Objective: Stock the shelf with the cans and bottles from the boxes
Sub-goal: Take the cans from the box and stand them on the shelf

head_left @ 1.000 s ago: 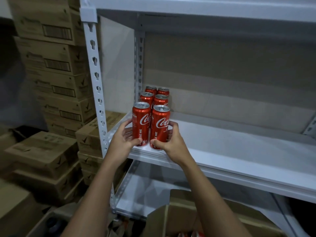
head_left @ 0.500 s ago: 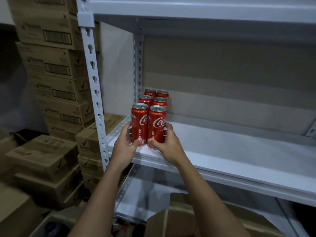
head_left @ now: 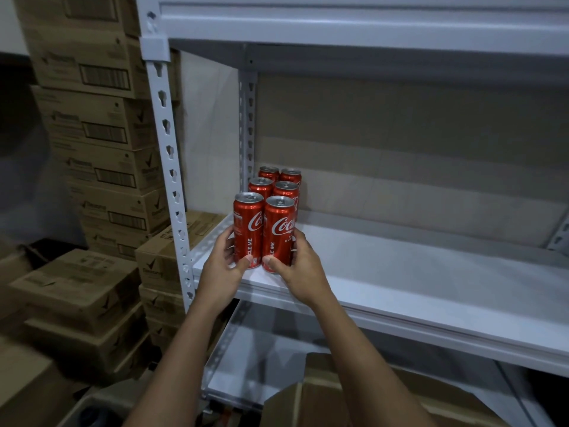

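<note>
Several tall red cola cans stand in two rows at the left end of the white shelf board (head_left: 400,272). My left hand (head_left: 222,268) grips the front left can (head_left: 248,229) near its base, thumb on the front. My right hand (head_left: 300,269) grips the front right can (head_left: 278,234) the same way. Both front cans stand upright on the board, close to its front edge and touching each other. Behind them are two more pairs of cans (head_left: 274,188), partly hidden.
A white slotted upright (head_left: 167,167) stands just left of the cans. Stacked brown cartons (head_left: 101,143) fill the left side. An open cardboard box (head_left: 338,399) sits below my arms in front of the lower shelf (head_left: 261,359). An upper shelf beam (head_left: 354,23) runs overhead.
Both hands have slid the front pair of cans a little further back on the board, closer to the pairs behind. The view has tilted slightly.
</note>
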